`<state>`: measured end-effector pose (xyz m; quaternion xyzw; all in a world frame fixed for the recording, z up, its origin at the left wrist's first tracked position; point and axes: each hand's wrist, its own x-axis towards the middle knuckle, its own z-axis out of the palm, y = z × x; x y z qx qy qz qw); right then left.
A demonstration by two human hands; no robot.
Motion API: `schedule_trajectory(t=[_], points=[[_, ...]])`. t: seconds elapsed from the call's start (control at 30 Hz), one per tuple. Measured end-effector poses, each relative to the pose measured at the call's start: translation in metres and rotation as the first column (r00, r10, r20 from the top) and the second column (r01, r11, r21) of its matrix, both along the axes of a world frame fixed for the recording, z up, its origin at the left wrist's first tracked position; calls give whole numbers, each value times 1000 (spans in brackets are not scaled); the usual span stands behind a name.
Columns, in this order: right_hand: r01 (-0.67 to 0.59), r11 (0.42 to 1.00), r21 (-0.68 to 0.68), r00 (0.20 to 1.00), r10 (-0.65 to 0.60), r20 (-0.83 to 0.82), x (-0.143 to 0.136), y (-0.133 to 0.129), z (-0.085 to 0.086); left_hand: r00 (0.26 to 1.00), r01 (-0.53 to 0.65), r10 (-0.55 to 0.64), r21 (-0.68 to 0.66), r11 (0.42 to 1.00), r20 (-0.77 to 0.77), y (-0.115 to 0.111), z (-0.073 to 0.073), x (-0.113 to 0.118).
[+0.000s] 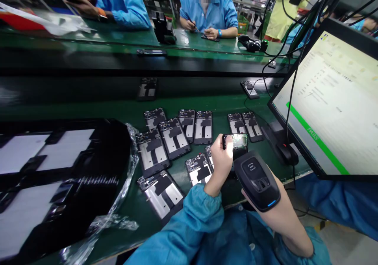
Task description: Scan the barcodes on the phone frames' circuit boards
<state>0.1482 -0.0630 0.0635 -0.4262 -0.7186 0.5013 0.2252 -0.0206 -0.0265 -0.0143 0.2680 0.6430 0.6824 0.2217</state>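
Observation:
My left hand (222,156) is closed on an opened phone (239,142), its thumb over the phone's near end. Bright light falls on the phone's circuit board. A black handheld barcode scanner (256,178) rests in my right hand (281,196), its head tilted toward that phone and a blue light glowing on its body. Most of my right hand's fingers are hidden under the scanner. Several opened phones (174,138) with bare boards and silvery panels lie left of my hands. Behind the held phone are two more opened phones (252,126).
A monitor (330,99) showing a green PASS bar stands right. A black mouse (288,153) sits beside it, and black cables hang across. On the left lies a plastic-edged black tray (112,147). A dark conveyor belt (88,88) carries phones; co-workers in blue sit beyond.

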Motion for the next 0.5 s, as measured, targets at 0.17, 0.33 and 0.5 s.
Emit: schedule_trajectory(t=[0.17, 0.33, 0.5], points=[[-9, 1000, -30, 999, 7, -48, -2, -1, 9, 992, -58, 58, 6, 998, -116, -6, 10, 3], [-2, 997, -78, 997, -4, -80, 0, -3, 16, 983, -62, 64, 16, 998, -174, -8, 10, 5], [66, 996, -57, 996, -69, -57, 14, -9, 5, 966, -80, 84, 26, 996, -246, -9, 6, 6]])
